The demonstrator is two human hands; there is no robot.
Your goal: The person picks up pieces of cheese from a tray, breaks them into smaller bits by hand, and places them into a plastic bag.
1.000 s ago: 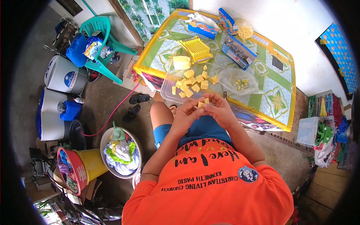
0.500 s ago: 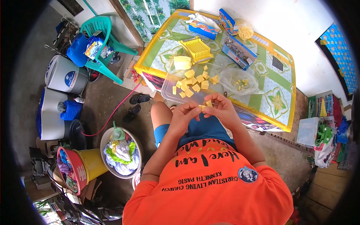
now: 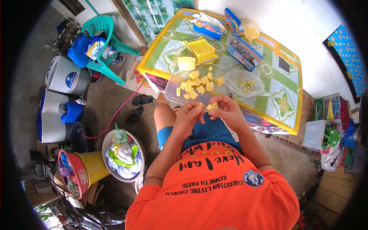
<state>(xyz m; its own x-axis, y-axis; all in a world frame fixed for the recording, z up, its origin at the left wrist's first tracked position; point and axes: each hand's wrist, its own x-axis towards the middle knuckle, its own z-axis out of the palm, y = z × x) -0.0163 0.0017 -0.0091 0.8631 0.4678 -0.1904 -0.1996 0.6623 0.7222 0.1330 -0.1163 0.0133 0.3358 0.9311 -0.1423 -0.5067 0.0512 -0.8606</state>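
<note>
My left hand (image 3: 190,117) pinches a small yellow piece (image 3: 201,104) between thumb and fingertips. A little to its right, my right hand (image 3: 226,111) grips a larger yellow chunk (image 3: 212,106); the hands are slightly apart, above my lap at the table's near edge. Just beyond them lies a clear plastic tray (image 3: 171,90) with several yellow chunks (image 3: 193,85) and a pale yellow block (image 3: 186,63). A clear plastic bag (image 3: 256,81) with small yellow pieces sits to the tray's right. Behind the tray is a yellow slotted rack (image 3: 202,50).
Blue boxes (image 3: 244,53) and a bag of pale yellow pieces (image 3: 251,33) stand at the back of the patterned table (image 3: 283,111). Left on the floor are a green chair (image 3: 115,46), a basin of cloths (image 3: 142,161) and a yellow bucket (image 3: 91,168).
My hands have drawn slightly apart. The yellow pieces, together between my fingers before, are now separate, one in each hand.
</note>
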